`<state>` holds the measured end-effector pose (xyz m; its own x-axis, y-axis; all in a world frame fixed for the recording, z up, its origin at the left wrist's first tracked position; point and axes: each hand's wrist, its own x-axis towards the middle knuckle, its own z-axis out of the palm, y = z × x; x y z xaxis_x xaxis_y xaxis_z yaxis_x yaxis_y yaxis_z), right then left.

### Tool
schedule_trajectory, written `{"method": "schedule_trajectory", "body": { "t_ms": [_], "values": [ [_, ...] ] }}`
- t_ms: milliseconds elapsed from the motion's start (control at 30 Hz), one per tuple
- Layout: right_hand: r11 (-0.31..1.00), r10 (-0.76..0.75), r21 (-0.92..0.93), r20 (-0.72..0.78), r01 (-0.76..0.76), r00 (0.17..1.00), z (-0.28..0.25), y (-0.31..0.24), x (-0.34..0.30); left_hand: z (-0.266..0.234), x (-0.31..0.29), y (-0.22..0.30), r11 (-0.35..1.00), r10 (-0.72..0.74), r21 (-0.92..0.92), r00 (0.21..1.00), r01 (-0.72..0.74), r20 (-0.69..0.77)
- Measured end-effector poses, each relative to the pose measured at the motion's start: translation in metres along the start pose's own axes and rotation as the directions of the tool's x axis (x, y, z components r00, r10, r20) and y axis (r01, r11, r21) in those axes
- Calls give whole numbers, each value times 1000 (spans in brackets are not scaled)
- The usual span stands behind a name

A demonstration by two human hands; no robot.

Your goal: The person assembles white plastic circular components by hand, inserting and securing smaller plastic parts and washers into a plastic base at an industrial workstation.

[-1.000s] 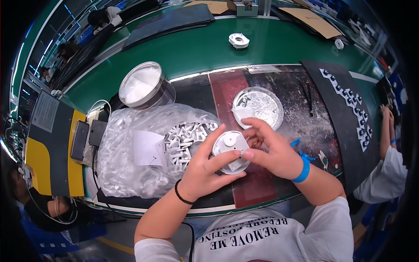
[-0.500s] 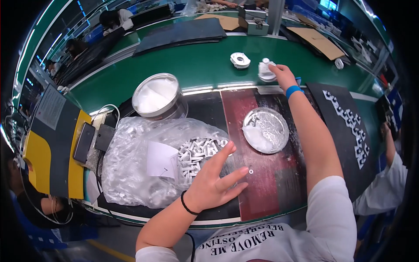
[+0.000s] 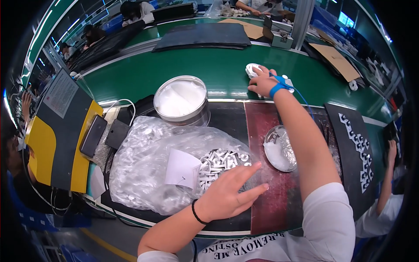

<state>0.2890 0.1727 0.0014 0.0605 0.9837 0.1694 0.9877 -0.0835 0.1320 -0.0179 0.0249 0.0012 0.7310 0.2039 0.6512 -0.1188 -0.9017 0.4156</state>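
My right hand [image 3: 263,83] reaches over the green surface with its fingers spread at a round white plastic part [image 3: 252,70]. Its fingertips reach the near side of that part; whether they press on it is hard to see. Just right of this wrist lies a second white plastic part [image 3: 288,83], partly covered by the hand and blue wrist strap [image 3: 279,86]. My left hand [image 3: 224,196] is open and holds nothing, its fingers apart beside a clear plastic bag [image 3: 144,170]. Small white plastic pieces [image 3: 218,163] show at the bag's mouth.
A round tub [image 3: 181,100] with white contents stands behind the bag. Under my right forearm sits a shallow metal dish [image 3: 279,150] with a white substance. A black mat [image 3: 349,174] holds rows of small parts. At left is a yellow and grey machine [image 3: 65,144]. Other people work nearby.
My right hand has let go of the right-hand white part and moved left to the round one. My left hand stays open near the bag. The whole view has shifted.
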Motion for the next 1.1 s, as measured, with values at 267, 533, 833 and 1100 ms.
{"method": "schedule_trajectory", "body": {
  "t_ms": [267,533,833,1100],
  "values": [
    [973,87,212,48,-96,995,-4,-8,17,3,-1,-2,999,2,-37,1000,-1,11],
    [-85,-324,984,124,-160,938,-108,-53,-141,10,-5,-5,996,-85,-64,950,68,-300],
    [-330,-459,925,17,-189,888,-95,-77,-269,9,-2,14,982,-77,-181,994,62,-76],
    [787,212,601,-54,-138,976,-87,-7,-358,11,-3,18,996,-76,-37,997,75,-17]
  ]
}}
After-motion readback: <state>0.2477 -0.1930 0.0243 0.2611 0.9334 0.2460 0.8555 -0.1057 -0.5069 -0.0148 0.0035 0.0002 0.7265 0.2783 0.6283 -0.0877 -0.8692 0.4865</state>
